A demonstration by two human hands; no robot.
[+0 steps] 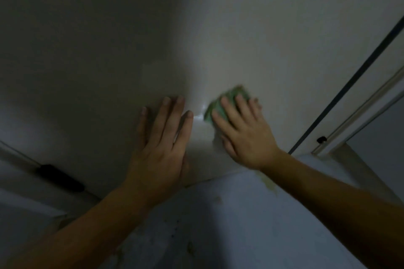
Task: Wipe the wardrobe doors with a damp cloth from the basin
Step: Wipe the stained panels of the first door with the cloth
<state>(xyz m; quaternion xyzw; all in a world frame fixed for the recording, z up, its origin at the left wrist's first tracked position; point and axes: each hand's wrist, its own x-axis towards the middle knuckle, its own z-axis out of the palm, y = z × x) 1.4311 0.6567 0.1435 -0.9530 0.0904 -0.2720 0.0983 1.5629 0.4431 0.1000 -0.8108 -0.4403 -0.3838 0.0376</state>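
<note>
Left grip (159, 148) flat on wardrobe door (87, 50), fingers straight; right grip (247, 140), fingers spread, presses green cloth (234, 92) against door.

Indoors, dim; reads as a room in a home. A tall, plain, pale, glossy door (218, 39) fills the view. At its right edge is a dark seam (349, 81), then a pale metal frame (358, 113) with a small black stop (321, 139). Low left, a rail carries a black fitting (60, 178). Below, the pale floor (240, 225) is spotted with stains.
</note>
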